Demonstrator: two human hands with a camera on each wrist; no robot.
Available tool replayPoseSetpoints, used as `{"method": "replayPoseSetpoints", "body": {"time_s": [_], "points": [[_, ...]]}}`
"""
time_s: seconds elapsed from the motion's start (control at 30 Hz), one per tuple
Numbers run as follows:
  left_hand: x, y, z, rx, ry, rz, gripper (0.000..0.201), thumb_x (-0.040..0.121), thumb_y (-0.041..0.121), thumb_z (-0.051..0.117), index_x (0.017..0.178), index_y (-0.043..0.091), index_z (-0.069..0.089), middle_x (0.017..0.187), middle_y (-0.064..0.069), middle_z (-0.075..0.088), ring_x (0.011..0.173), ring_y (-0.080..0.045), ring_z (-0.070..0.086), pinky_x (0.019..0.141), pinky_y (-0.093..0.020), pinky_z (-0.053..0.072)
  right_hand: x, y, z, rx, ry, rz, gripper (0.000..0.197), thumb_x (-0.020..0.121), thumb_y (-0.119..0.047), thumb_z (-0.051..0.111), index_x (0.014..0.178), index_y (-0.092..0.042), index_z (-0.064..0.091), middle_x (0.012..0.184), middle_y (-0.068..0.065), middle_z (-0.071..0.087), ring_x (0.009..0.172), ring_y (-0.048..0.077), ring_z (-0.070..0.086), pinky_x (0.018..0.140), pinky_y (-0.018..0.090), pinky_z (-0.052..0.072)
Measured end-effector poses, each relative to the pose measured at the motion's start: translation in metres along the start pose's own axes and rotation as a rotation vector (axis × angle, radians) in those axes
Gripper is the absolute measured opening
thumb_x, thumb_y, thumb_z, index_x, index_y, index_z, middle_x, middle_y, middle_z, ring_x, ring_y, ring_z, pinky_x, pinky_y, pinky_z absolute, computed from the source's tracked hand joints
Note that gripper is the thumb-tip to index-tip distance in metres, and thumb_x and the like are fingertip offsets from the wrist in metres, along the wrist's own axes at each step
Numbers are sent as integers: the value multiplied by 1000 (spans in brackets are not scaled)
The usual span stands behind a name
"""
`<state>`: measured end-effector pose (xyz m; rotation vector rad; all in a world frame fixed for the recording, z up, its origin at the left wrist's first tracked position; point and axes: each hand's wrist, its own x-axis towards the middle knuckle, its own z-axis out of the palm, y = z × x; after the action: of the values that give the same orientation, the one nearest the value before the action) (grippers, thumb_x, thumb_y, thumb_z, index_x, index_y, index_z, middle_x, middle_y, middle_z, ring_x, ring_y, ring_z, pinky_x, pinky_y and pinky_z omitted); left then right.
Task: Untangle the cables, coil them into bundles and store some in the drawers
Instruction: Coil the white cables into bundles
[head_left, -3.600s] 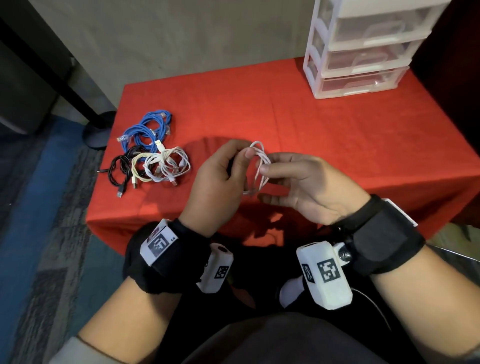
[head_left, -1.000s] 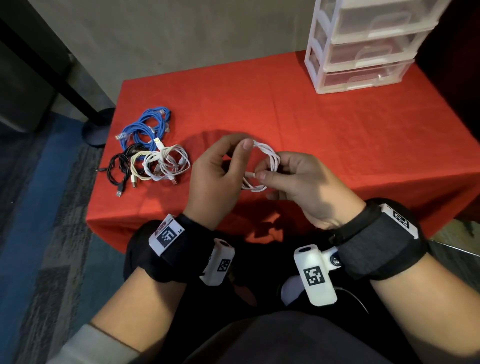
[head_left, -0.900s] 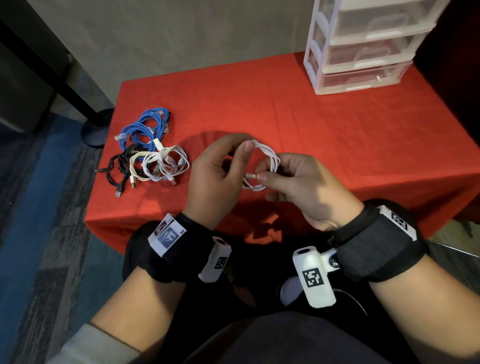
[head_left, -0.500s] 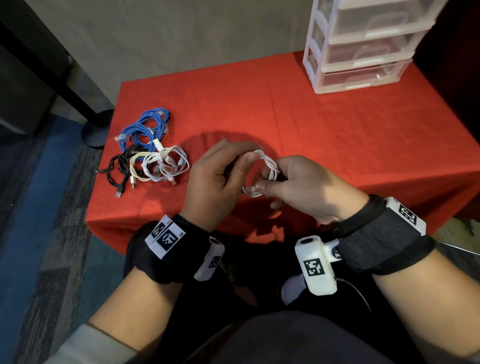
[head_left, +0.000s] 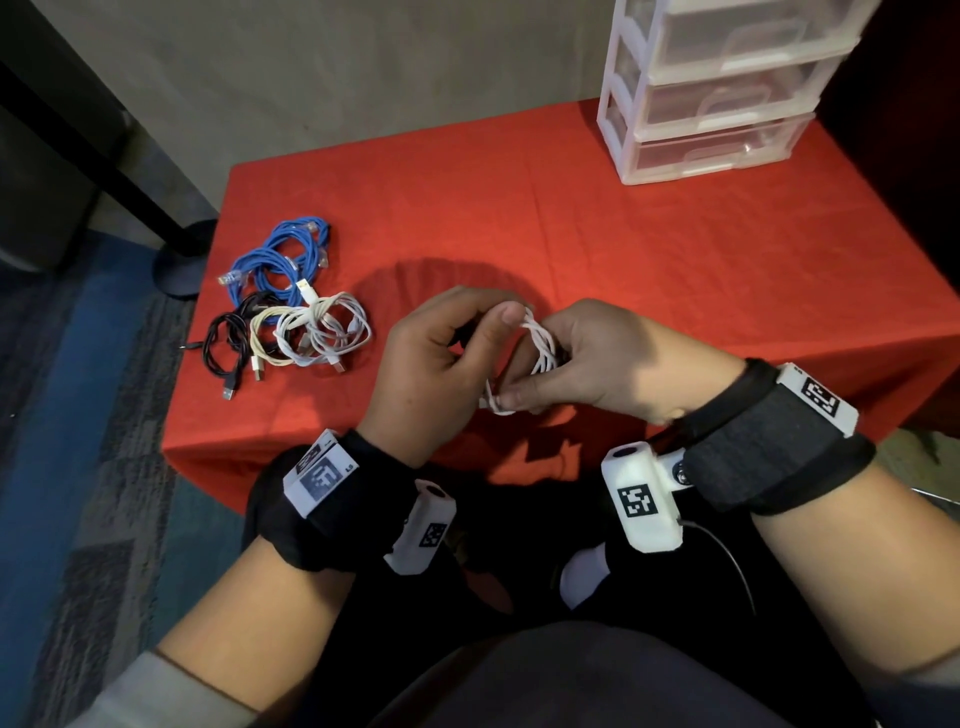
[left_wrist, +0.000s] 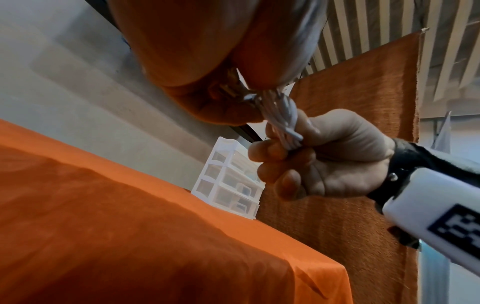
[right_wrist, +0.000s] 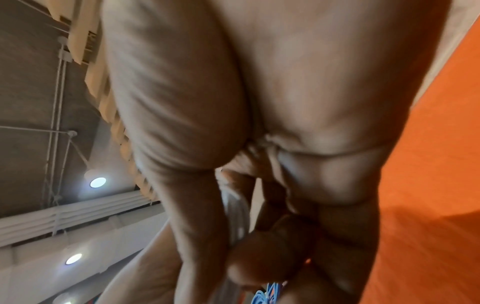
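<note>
Done so far: a blue cable bundle (head_left: 280, 260), a black cable (head_left: 228, 338), a cream cable (head_left: 265, 338) and a white cable bundle (head_left: 327, 332) lie coiled in a cluster at the left of the frame on the red table (head_left: 649, 270); they touch or overlap one another.
In hand: a white cable (head_left: 540, 348), wound into a small coil, is held above the table's near edge at mid-frame; judged, this is the coiling or end-wrapping step.
Left to do: the drawer unit (head_left: 711, 88) at the upper right shows all visible drawers closed, and whether any holds a cable cannot be told; storing looks not yet begun.
Left hand grip: the left hand (head_left: 431, 374) pinches the coil's upper part between thumb and curled fingers.
Right hand grip: the right hand (head_left: 613, 358) closes round the coil's lower part, fingertips by a loose end at the coil's bottom; the left wrist view shows the strands (left_wrist: 283, 121) running into its curled fingers.
Cable relative to grips: between the two hands, touching both, well apart from the drawer unit.
</note>
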<state>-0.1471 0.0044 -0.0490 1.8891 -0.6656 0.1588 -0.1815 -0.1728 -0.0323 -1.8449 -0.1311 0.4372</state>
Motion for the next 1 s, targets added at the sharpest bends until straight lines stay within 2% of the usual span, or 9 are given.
{"method": "replayPoseSetpoints", "body": {"time_s": [0.07,0.13,0.27,0.33,0.47,0.63,0.77,0.9,1.0], "points": [[3,0,0,-15,49,-52,15,101,25,61,98,18,73,78,18,65,69,-5,62,69,-22,44,1,3,2,97,-13,-25,20,80,-19,86,93,-8,76,91,13,77,78,21,69,76,36,55],[6,-1,-1,-96,121,-156,16,103,25,59,95,19,71,65,17,60,59,-3,53,59,-23,42,1,6,8,281,8,-46,36,76,-19,87,100,0,69,100,21,74,85,28,67,78,41,56],[9,5,2,-219,237,-298,23,105,30,55,88,23,69,62,-3,49,57,-15,43,52,-29,37,-3,10,23,588,58,-57,24,78,-17,76,99,-8,69,94,6,71,85,13,64,74,35,54],[8,6,3,-289,245,-361,26,105,32,55,83,24,68,63,-1,47,59,-16,40,52,-29,35,-4,14,27,592,95,-78,20,83,-21,74,99,-10,70,93,2,71,82,11,62,73,34,53],[5,6,3,-365,173,-419,26,104,32,56,84,21,67,66,-8,49,58,-19,43,50,-27,38,-5,16,24,496,87,-97,10,89,-27,75,94,-18,74,91,7,71,81,24,57,77,43,52],[5,2,-2,-318,190,-431,26,104,32,56,86,18,68,64,-6,48,56,-15,44,49,-26,40,-1,20,22,442,152,-82,28,89,-30,71,106,-7,71,88,9,65,75,23,55,69,36,54],[2,-10,-15,-361,90,-542,26,102,33,60,104,9,70,81,-10,60,74,-20,57,71,-45,59,13,31,23,475,342,-54,19,98,-14,66,105,4,65,83,12,53,65,13,52,59,31,50],[-5,-22,-27,-392,55,-612,18,99,13,63,113,1,63,93,-16,62,80,-25,63,72,-41,62,26,38,24,426,352,-25,8,98,-14,67,102,-12,73,75,0,61,63,10,55,57,27,51],[-3,-36,-49,-305,156,-607,14,98,12,66,108,3,64,91,-14,63,76,-17,64,70,-39,63,33,42,27,384,347,-2,7,99,-16,66,102,-16,72,81,2,68,67,12,57,59,29,51]]}}
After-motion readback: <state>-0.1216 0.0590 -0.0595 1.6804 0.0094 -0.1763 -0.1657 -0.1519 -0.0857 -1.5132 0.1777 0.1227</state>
